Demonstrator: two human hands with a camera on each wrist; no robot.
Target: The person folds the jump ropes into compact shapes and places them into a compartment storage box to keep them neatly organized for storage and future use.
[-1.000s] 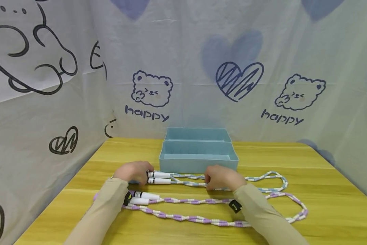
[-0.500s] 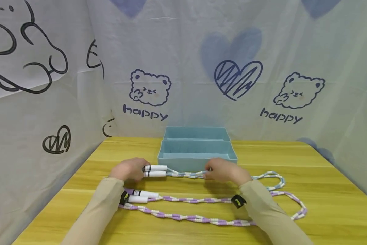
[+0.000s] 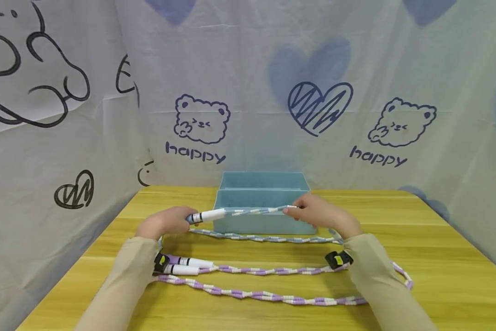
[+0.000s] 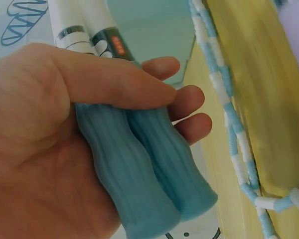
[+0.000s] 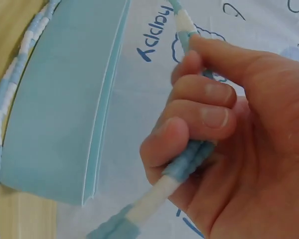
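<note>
My left hand (image 3: 165, 222) grips both handles (image 4: 134, 174) of a blue-and-white beaded jump rope (image 3: 253, 211), thumb across them in the left wrist view. Their blue ends are wavy; their upper parts are white. Stretched between the hands, a doubled stretch of the rope hangs above the table, in front of a light-blue box. My right hand (image 3: 324, 214) has its fingers curled round the beaded cord (image 5: 164, 191). Another strand of this rope runs lower, along the front of the box. Both wrists partly cover a purple-and-white jump rope (image 3: 239, 293) lying nearer me.
The open light-blue box (image 3: 252, 225), with two compartments, stands at the back middle of the wooden table (image 3: 380, 211). White handles (image 3: 185, 270) of the purple rope lie beside my left wrist. A printed curtain (image 3: 256, 138) closes off the back and sides.
Both hands have risen from the table, lifting the blue rope's handles and part of its cord. My right hand has moved rightward and drawn the cord taut. The purple rope stays put.
</note>
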